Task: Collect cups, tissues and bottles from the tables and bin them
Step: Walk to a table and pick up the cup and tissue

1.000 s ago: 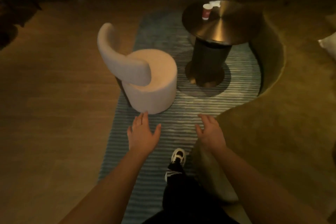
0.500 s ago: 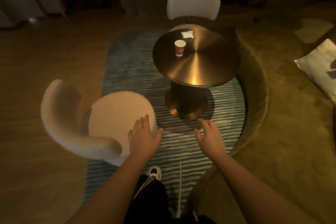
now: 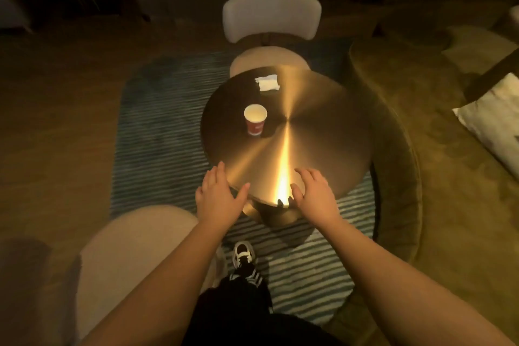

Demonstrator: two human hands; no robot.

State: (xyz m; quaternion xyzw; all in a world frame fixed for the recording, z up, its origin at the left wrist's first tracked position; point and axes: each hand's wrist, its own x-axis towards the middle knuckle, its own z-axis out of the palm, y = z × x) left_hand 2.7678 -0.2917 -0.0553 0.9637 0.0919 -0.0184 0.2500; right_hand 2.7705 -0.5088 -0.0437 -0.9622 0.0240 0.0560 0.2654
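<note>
Hovering flat and empty at the near rim of the round table (image 3: 323, 126), the left hand (image 3: 219, 199) sits closer to the upright red cup (image 3: 255, 120) straight beyond its fingers than the equally empty right hand (image 3: 316, 195), with the tissue (image 3: 267, 83) farther off past the cup and nothing between.

The round brass-coloured metal tabletop (image 3: 309, 132) has a brushed, glossy finish that throws a bright streak of light. On it, the red paper cup (image 3: 255, 123) looks smooth, and the white crumpled paper tissue (image 3: 268, 83) matt. The striped blue-grey rug (image 3: 157, 126) appears ribbed; the pale upholstered chair (image 3: 271, 18) looks soft and matt.
</note>
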